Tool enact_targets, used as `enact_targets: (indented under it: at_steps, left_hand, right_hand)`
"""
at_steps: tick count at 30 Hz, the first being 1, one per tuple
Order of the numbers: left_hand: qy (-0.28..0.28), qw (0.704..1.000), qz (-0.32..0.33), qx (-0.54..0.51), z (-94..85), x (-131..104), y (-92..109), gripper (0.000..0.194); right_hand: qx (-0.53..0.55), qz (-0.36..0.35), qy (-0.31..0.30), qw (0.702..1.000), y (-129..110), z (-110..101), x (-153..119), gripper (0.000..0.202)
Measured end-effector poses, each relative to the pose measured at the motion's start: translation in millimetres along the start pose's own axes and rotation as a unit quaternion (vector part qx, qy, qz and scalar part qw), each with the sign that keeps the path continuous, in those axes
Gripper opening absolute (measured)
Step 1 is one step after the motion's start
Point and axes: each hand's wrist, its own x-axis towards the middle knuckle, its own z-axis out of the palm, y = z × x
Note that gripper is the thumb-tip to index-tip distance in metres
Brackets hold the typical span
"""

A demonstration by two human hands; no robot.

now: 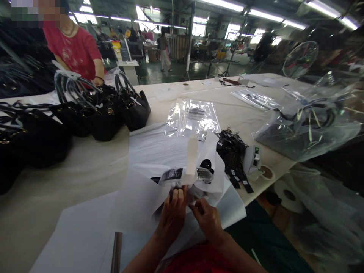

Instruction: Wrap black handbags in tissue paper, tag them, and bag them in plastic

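A dark handbag with plastic-wrapped handles (172,175) lies before me, mostly covered by white tissue paper (142,204). Around its handles is a white foam strip (192,153) that sticks up. My left hand (174,210) is closed at the near edge of the bag, just below the handles. Beside it, my right hand (209,220) is pinched, thumb against forefinger, near the bag's near side. Whatever lies between those fingertips is too small to make out. The paper and my hands hide most of the bag's body.
Several black handbags (136,110) stand at the left, with a co-worker in a red shirt (76,47) behind them. Clear plastic bags (193,115) lie ahead. Black tags with cords (231,151), a tape dispenser (252,161) and a plastic-covered bag (301,132) are at the right.
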Motion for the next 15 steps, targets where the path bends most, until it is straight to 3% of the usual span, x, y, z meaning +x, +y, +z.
enact_targets:
  at_steps: [3, 6, 8, 11, 13, 15]
  left_hand:
    - [0.009, 0.999, -0.004, -0.034, 2.4, 0.4, -5.2, 0.047]
    - [0.005, 0.994, -0.009, -0.111, -5.7, 4.2, -15.2, 0.043]
    - [0.02, 0.981, -0.001, -0.192, -21.3, 9.3, -22.2, 0.042]
    - [0.117, 0.958, -0.008, -0.261, -54.6, 24.1, -32.6, 0.046]
    - [0.212, 0.949, -0.056, -0.226, -74.6, 41.3, -41.0, 0.058]
    - [0.245, 0.944, -0.111, -0.19, -86.7, 64.0, -50.6, 0.065]
  right_hand:
    - [0.092, -0.052, -0.075, 0.992, -12.6, 0.7, 1.2, 0.016]
    - [0.125, -0.006, -0.127, 0.984, -2.5, 3.0, 4.8, 0.021]
    - [0.097, 0.029, -0.152, 0.983, 16.3, 2.8, 1.6, 0.019]
    - [0.059, 0.092, -0.164, 0.98, 45.9, -2.8, -10.8, 0.006]
    - [0.062, 0.109, -0.154, 0.98, 59.2, -9.8, -18.5, 0.007]
    - [0.075, 0.107, -0.142, 0.981, 67.2, -17.6, -22.4, 0.008]
